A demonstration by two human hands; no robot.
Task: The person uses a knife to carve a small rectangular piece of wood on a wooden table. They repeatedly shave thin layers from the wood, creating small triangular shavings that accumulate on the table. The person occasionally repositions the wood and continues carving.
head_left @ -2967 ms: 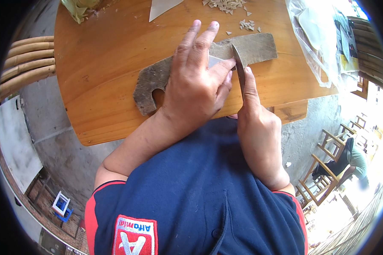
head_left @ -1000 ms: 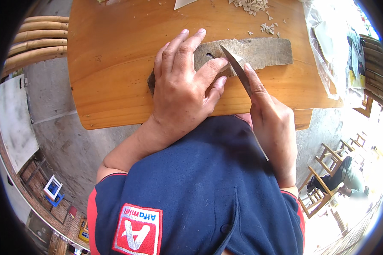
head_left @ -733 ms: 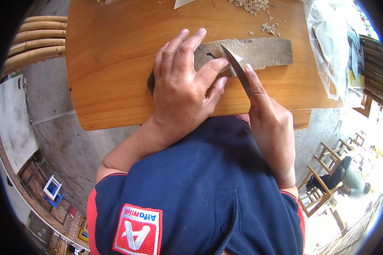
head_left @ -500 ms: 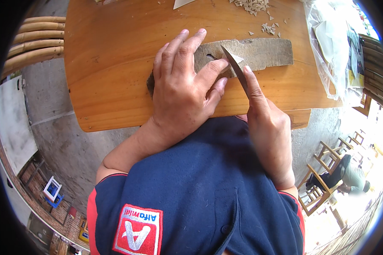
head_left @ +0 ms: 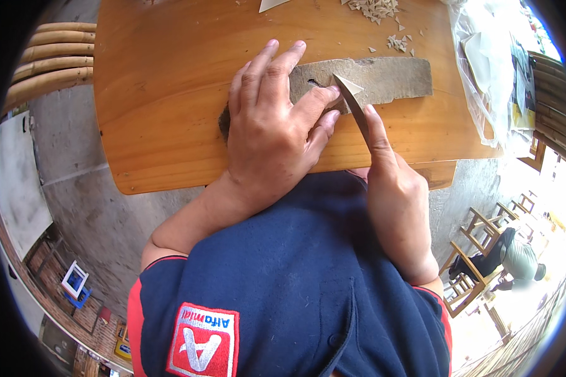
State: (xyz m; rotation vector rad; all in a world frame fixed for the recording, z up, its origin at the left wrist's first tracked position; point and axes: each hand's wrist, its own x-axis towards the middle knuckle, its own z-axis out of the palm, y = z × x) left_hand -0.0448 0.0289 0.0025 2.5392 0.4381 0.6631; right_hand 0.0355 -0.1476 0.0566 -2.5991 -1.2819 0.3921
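Observation:
My right hand point(head_left: 393, 182) grips a dark-bladed knife point(head_left: 357, 114), its index finger stretched along the back of the blade. The handle is hidden in the palm. Under the blade lies a small pale pointed piece of thin sheet point(head_left: 352, 87) on a worn wooden board point(head_left: 399, 78). My left hand point(head_left: 273, 119) rests over the board's left part, fingers stretched and apart. Its thumb tip presses at the left edge of the pale piece, close beside the blade.
The board lies on a varnished wooden table point(head_left: 163, 113). Beyond it sit heaps of small pale triangular cuttings point(head_left: 374, 7) and a larger pale sheet point(head_left: 271, 5). A clear plastic bag point(head_left: 481, 69) covers the table's right edge. Another person point(head_left: 516, 257) bends among wooden chairs at far right.
The knife tip has shifted slightly right and toward me, and more of the pale piece shows. My left hand has barely moved.

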